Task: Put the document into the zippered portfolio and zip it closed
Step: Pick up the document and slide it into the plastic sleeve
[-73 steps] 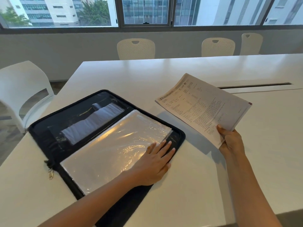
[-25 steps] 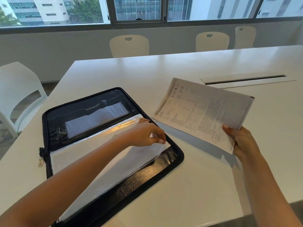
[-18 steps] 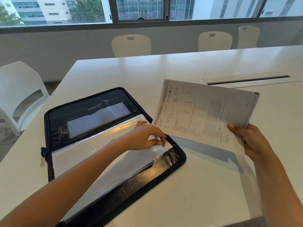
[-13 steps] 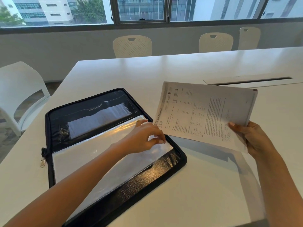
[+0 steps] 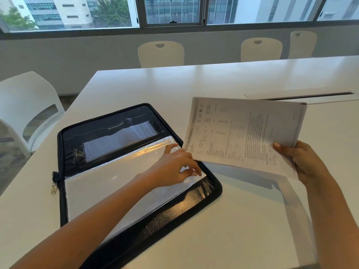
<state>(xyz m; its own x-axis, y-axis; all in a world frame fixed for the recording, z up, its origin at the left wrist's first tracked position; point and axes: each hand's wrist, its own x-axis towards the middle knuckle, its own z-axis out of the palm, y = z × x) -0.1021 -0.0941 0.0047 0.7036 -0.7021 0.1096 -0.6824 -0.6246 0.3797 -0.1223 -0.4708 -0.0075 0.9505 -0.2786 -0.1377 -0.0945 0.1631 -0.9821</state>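
Observation:
A black zippered portfolio lies open on the white table, left of centre. Clear plastic sleeves cover its near half. My left hand pinches the right edge of the top sleeve. My right hand holds a printed document by its lower right corner, raised above the table to the right of the portfolio. The document's left edge hangs just above my left hand's fingers. The zipper pull hangs at the portfolio's left side.
White chairs stand around the table: one at the left and three along the far side, such as. A cable slot runs across the table at the right. Windows fill the back wall.
My left hand went from lying flat on the sleeves to pinching the top sleeve's right edge. The document has moved left toward the portfolio, and its left edge now reaches my left fingers.

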